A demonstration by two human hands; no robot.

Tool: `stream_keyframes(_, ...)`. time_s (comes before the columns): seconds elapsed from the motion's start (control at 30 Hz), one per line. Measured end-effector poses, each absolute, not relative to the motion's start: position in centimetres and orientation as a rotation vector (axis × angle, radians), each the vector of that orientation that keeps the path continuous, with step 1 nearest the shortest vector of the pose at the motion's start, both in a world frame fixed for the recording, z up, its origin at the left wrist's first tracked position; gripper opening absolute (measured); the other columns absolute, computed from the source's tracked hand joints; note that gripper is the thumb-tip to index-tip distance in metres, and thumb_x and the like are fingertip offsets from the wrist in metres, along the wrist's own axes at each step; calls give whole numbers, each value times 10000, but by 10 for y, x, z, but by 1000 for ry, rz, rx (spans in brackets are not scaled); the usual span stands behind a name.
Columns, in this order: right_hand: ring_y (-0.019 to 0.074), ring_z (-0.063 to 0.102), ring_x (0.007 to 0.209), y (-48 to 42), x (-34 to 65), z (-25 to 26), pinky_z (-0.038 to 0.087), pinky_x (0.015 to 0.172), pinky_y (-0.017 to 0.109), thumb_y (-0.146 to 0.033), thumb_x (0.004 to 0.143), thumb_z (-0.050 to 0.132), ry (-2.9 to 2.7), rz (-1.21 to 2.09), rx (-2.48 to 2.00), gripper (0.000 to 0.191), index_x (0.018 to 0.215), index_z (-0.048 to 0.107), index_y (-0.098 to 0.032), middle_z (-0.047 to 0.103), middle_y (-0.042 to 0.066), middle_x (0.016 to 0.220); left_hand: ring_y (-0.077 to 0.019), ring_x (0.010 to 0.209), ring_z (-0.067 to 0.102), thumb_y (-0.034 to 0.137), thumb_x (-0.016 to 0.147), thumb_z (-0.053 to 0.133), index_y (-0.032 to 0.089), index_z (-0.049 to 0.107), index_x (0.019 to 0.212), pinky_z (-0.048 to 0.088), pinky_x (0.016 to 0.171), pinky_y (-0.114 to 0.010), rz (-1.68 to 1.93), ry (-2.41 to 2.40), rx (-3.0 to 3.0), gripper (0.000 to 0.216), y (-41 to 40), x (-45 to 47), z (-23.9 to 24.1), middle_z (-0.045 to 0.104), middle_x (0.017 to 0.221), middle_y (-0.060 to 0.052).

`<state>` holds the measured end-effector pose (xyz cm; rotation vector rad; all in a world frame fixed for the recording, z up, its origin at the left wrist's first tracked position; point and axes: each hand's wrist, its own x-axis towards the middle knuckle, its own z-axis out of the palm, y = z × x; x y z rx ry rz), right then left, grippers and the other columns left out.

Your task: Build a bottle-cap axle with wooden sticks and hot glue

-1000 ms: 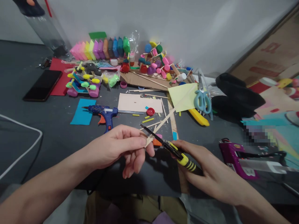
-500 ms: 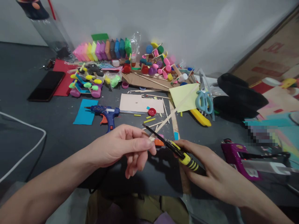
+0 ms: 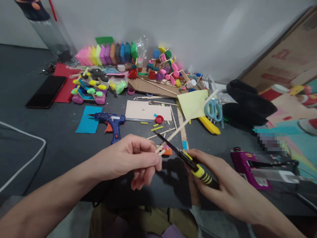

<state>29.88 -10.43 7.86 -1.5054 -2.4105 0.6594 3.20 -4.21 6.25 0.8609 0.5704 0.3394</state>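
Note:
My left hand pinches the near end of a long thin wooden stick between thumb and fingers. The stick runs up and to the right over the dark table. My right hand grips a black and yellow utility knife by its handle. Its extended blade crosses the stick just beyond my left fingertips, and a short cut piece of stick shows there beside the fingers.
A blue glue gun, a beige card, a red cap and stick offcuts lie ahead. Teal scissors, a yellow cutter, a purple glue gun, a phone and coloured clay packs surround them.
The knife blade has shifted slightly right and down along the stick, and a short piece now shows separate at my left fingertips. Both hands have otherwise kept their places.

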Motion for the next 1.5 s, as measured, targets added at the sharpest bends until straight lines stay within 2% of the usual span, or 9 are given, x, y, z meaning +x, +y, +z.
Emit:
stream_keyframes(0.27, 278, 731, 1046, -103, 299, 79, 608, 858, 340, -244, 834, 556, -2289, 625, -1593, 488, 1319, 602, -235, 743, 86, 1216, -108, 503, 617, 333, 890, 645, 135, 663, 854, 475, 401, -162, 710, 617, 852, 202, -38, 37, 52, 703, 703, -48)
stream_keyframes(0.37, 281, 722, 1075, -102, 297, 74, 603, 886, 366, -228, 812, 558, -2274, 623, -1622, 513, 1323, 595, -247, 736, 77, 1231, -88, 469, 578, 245, 810, 668, 145, 639, 892, 362, 358, -134, 714, 581, 757, 133, -37, 38, 51, 698, 750, -45)
stream_keyframes(0.47, 291, 714, 1089, -97, 293, 71, 599, 900, 398, -254, 823, 555, -2274, 617, -1636, 515, 1337, 573, -220, 722, 97, 1252, -39, 438, 468, 294, 769, 723, 160, 614, 920, 253, 372, -126, 685, 605, 654, 230, -38, 40, 53, 636, 734, -1)
stream_keyframes(0.57, 280, 718, 1063, -92, 289, 71, 605, 850, 360, -239, 835, 528, -2281, 623, -1591, 468, 1300, 576, -218, 731, 96, 1214, -30, 472, 388, 354, 747, 806, 182, 612, 945, 255, 418, -135, 831, 754, 786, 326, -41, 42, 56, 540, 670, 54)
stream_keyframes(0.77, 228, 715, 1000, -85, 284, 70, 579, 824, 308, -167, 818, 531, -2313, 756, -1546, 491, 1300, 538, -258, 729, 48, 1153, -82, 508, 347, 286, 827, 735, 203, 649, 834, 315, 504, -196, 1043, 1185, 1360, 120, -45, 40, 59, 370, 542, 81)
stream_keyframes(0.93, 222, 704, 1019, -83, 281, 67, 561, 835, 300, -148, 804, 543, -2322, 766, -1546, 517, 1305, 514, -273, 718, 35, 1180, -89, 534, 437, 238, 927, 622, 198, 646, 790, 349, 537, -217, 1079, 1280, 1937, 145, -46, 33, 59, 569, 640, 39)
stream_keyframes(1.03, 214, 706, 1020, -82, 279, 66, 556, 831, 288, -150, 807, 548, -2326, 728, -1505, 505, 1292, 510, -284, 724, 22, 1177, -97, 576, 507, 161, 956, 546, 185, 641, 809, 380, 560, -211, 1138, 1278, 2179, 177, -45, 33, 58, 630, 687, 24)
stream_keyframes(1.3, 212, 715, 1005, -83, 277, 62, 565, 813, 281, -169, 815, 548, -2367, 588, -1465, 469, 1273, 511, -264, 734, 32, 1153, -105, 615, 552, 104, 975, 463, 142, 631, 775, 422, 609, -199, 1142, 1231, 2441, 263, -43, 34, 56, 637, 675, 2)
stream_keyframes(1.5, 190, 711, 999, -78, 277, 61, 557, 833, 257, -153, 802, 557, -2318, 698, -1468, 493, 1279, 516, -271, 731, 12, 1154, -72, 609, 540, 78, 957, 480, 151, 610, 779, 420, 614, -157, 1114, 1213, 2317, 233, -42, 33, 60, 604, 671, 36)
